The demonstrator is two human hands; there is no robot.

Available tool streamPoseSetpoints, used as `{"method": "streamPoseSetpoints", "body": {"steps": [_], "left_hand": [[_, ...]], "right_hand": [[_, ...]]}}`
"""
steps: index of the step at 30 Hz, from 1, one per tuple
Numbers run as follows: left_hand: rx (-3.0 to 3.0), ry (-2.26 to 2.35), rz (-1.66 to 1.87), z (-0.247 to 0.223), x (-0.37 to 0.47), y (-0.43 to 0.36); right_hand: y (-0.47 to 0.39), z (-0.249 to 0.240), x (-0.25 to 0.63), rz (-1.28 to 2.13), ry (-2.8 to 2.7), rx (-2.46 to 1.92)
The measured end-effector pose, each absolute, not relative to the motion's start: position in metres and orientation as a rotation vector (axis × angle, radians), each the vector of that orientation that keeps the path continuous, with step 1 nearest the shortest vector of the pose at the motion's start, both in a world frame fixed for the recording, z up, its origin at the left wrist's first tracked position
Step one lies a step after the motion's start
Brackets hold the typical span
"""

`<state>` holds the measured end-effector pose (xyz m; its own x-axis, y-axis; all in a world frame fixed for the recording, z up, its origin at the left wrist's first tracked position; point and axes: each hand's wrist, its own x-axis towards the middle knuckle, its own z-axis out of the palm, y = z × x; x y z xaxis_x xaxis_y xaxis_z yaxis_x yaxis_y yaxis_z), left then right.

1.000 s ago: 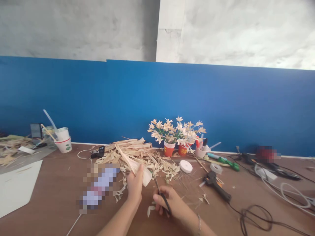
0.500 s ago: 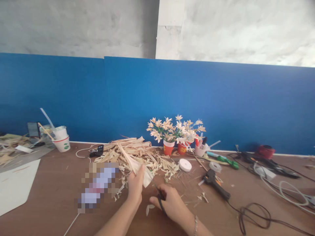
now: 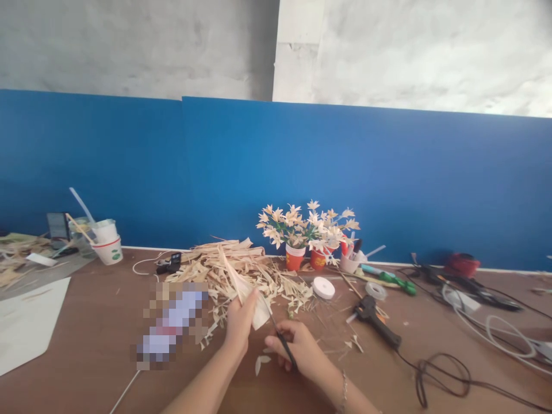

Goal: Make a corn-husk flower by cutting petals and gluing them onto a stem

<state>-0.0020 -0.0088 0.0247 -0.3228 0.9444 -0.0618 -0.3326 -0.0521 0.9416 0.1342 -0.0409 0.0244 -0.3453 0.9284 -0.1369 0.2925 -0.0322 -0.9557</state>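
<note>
My left hand [image 3: 240,323] pinches a pale, long corn husk piece [image 3: 261,315], whose narrow tip points up and away. In my right hand [image 3: 296,347] is a pair of scissors [image 3: 282,341] with dark handles, my fingers closed round them. The blades reach up to the lower right edge of the husk; whether they touch it I cannot tell. Small cut petals [image 3: 261,363] lie on the table below my hands. Behind the left hand spreads a heap of dry husks and scraps [image 3: 233,256].
Paper cups of pale flowers [image 3: 295,259] stand against the blue partition [image 3: 345,155]. A white ribbon roll [image 3: 323,287], clear tape [image 3: 376,291] and a glue gun [image 3: 375,323] with a black cord lie right. A blurred-out phone-like object [image 3: 172,328] lies left, near a white board [image 3: 30,322].
The husk in my left hand has turned more upright and shifted slightly right. My right hand has tilted the scissors, so more of their handles shows.
</note>
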Motion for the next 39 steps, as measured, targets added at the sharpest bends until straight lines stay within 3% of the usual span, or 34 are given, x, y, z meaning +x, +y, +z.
{"method": "streamPoseSetpoints", "body": {"steps": [19, 39], "left_hand": [[0.911, 1.229, 1.527, 0.041, -0.009, -0.01], [1.042, 1.246, 1.429, 0.026, -0.02, 0.001]], "right_hand": [[-0.039, 0.031, 0.144, 1.461, -1.746, -1.224], [-0.04, 0.032, 0.15, 1.428, -1.875, -1.205]]}}
